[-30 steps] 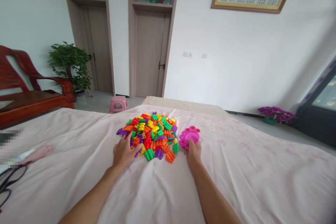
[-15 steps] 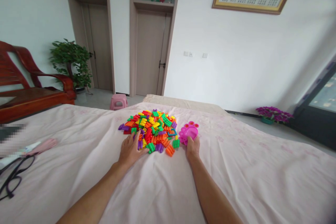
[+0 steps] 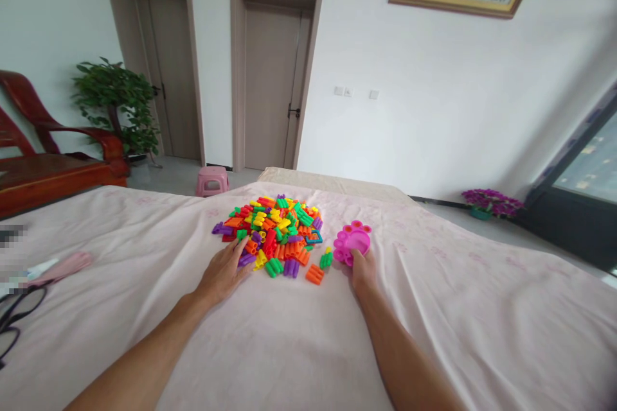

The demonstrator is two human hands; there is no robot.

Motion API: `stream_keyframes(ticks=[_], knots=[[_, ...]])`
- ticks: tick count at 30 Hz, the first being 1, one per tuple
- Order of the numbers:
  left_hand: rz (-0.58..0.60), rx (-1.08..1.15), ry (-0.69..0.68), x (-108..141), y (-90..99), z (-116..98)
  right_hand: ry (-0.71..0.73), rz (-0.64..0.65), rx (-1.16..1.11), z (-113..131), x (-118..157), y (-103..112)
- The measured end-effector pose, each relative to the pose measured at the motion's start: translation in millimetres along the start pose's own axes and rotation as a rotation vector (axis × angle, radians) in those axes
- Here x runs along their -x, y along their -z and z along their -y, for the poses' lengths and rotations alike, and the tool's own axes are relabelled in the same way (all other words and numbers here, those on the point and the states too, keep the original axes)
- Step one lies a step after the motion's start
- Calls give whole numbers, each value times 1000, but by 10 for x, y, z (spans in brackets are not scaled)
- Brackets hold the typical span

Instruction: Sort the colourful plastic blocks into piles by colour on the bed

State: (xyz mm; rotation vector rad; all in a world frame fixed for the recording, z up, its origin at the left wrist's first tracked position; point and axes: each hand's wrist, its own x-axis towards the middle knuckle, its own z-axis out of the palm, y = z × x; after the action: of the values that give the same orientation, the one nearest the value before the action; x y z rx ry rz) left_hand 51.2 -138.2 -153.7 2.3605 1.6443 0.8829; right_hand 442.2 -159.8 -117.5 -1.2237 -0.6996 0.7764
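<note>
A heap of colourful plastic building blocks (image 3: pixel 277 225) lies on the bedsheet, in red, orange, yellow, green and purple. My left hand (image 3: pixel 225 275) rests against the heap's near left edge, fingers stretched out and touching the blocks there. Right of the heap, my right hand (image 3: pixel 365 268) grips a bright pink paw-shaped tray (image 3: pixel 357 241), with the thumb over its near rim. Small round hollows line the tray's far and left edge. Between the heap and the tray are a green block (image 3: pixel 326 261) and an orange block (image 3: pixel 315 274), apart from the rest.
A pale pink sheet (image 3: pixel 434 308) covers the wide surface. Black-framed glasses (image 3: pixel 19 311) and a pink item (image 3: pixel 67 266) lie at the far left. Beyond the surface are a pink stool (image 3: pixel 212 181), a wooden bench (image 3: pixel 58 170), a leafy plant (image 3: pixel 116 103) and purple flowers (image 3: pixel 491 202).
My left hand has drawn slightly left and toward me. My right hand and the pink tray have shifted a little right, away from the heap. The camera view has moved slightly too.
</note>
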Motion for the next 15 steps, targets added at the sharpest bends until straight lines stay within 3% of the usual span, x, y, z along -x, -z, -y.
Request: stream_keyframes(ticks=[3,8,11,15], knots=[[-18,-16,-18,-6,-21,8,-87,-62,-65,121,-183,245],[-18,-45,-20,-24,-48,37,-151,-276,-163,349,-585,1033],[-16,-52,-3,-26,-50,41,-175,-213,-233,384,-697,1435],[-10,-45,2,-17,-58,45,-164,-198,-254,380,-738,1684]])
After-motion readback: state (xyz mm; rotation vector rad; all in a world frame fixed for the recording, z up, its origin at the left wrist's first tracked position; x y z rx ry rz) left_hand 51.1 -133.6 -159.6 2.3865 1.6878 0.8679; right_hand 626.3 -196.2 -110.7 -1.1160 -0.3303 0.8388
